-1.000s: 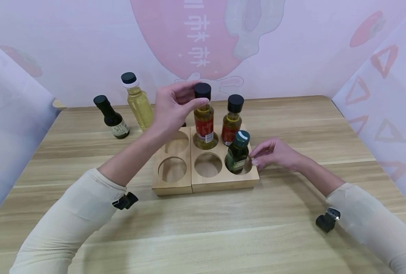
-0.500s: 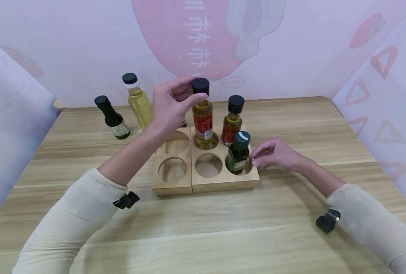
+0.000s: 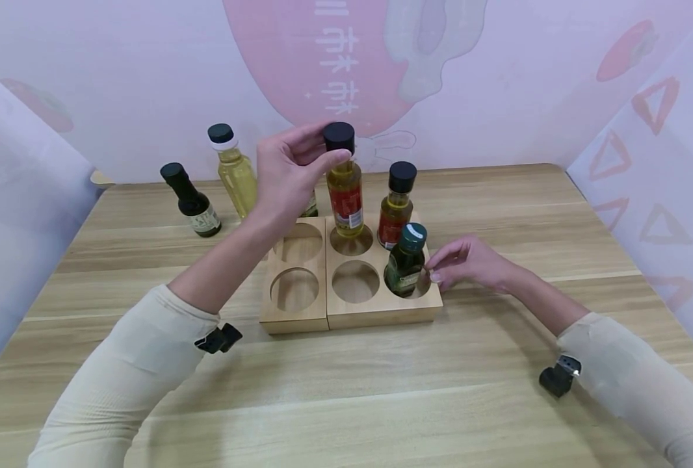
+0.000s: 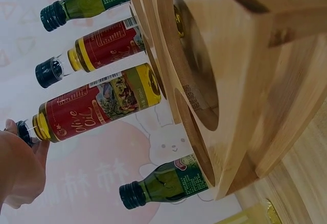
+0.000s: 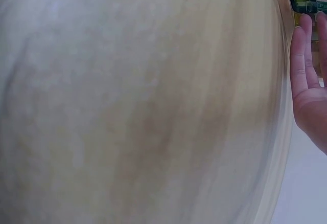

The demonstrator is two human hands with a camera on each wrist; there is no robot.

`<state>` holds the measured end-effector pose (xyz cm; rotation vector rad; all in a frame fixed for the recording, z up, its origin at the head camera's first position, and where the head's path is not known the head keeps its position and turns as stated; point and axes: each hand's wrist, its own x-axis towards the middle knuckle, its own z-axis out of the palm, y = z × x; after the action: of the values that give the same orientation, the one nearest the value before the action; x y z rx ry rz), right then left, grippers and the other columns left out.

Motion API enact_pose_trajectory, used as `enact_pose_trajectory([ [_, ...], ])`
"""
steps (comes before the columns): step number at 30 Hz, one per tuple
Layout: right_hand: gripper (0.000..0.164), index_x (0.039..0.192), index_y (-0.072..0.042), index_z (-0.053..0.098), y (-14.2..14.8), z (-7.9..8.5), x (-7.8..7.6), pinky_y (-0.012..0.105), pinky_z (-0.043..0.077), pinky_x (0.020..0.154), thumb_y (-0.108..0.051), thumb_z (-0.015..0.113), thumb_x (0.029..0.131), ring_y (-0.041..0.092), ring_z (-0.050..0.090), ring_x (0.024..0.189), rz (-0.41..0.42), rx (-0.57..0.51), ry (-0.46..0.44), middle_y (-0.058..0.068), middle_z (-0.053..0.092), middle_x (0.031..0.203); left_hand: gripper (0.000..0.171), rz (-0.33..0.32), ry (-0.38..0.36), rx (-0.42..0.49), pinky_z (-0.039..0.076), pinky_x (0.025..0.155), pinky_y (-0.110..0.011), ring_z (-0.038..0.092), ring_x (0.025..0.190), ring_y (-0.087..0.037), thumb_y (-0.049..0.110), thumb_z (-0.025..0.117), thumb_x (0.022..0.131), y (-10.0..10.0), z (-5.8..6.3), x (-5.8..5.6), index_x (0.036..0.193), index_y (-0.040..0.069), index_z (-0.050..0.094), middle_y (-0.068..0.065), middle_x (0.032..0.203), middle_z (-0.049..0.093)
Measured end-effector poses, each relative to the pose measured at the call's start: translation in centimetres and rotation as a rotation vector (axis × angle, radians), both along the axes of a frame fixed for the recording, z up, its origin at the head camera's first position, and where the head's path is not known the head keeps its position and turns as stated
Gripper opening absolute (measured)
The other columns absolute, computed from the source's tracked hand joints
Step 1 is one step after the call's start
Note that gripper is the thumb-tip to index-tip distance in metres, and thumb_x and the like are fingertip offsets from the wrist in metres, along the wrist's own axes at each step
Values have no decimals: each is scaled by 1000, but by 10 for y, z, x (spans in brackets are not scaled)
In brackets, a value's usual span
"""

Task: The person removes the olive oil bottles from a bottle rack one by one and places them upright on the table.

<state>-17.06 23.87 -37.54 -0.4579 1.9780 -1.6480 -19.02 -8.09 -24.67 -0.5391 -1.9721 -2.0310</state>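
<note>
My left hand point(image 3: 285, 170) pinches the black cap of an olive oil bottle point(image 3: 345, 198) with a red label. The bottle hangs nearly upright over the back middle hole of the wooden rack point(image 3: 384, 317), its base just above the opening; the left wrist view shows its label reading "Olive Oil". A second red-labelled olive oil bottle point(image 3: 394, 218) stands in the hole to its right. In front of that one, a dark green bottle point(image 3: 406, 263) leans slightly in its hole. My right hand point(image 3: 469, 265) rests at the rack's right side, its fingers point(image 5: 298, 55) extended beside the green bottle.
Left of the rack stand a small dark bottle point(image 3: 197, 211) with a pale label and a taller bottle of yellow oil point(image 3: 238, 179). Behind the rack another green bottle point(image 4: 166, 182) is partly hidden by my left hand in the head view. A printed curtain point(image 3: 498, 123) borders the table.
My left hand has raised the olive oil bottle up and slightly left, so its base has come out of the back middle hole. My right hand has stayed put.
</note>
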Motion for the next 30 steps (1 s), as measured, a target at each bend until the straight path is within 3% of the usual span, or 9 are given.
enact_pose_trajectory([
  [12, 16, 105, 6, 76, -1, 1, -2, 38, 66, 76, 8, 74, 89, 21, 75, 81, -4, 4, -1, 6, 78, 101, 41, -9, -26, 55, 58, 98, -31, 75, 107, -24, -10, 77, 87, 2, 4, -3, 127, -9, 68, -23, 123, 71],
  [30, 16, 103, 3, 78, 0, -1, -1, 39, 66, 75, 9, 74, 88, 21, 76, 80, -7, -1, -11, 6, 78, 99, 41, 26, -60, 128, 57, 99, -30, 75, 107, -22, -12, 77, 86, 4, 9, -12, 126, -9, 69, -23, 122, 71],
])
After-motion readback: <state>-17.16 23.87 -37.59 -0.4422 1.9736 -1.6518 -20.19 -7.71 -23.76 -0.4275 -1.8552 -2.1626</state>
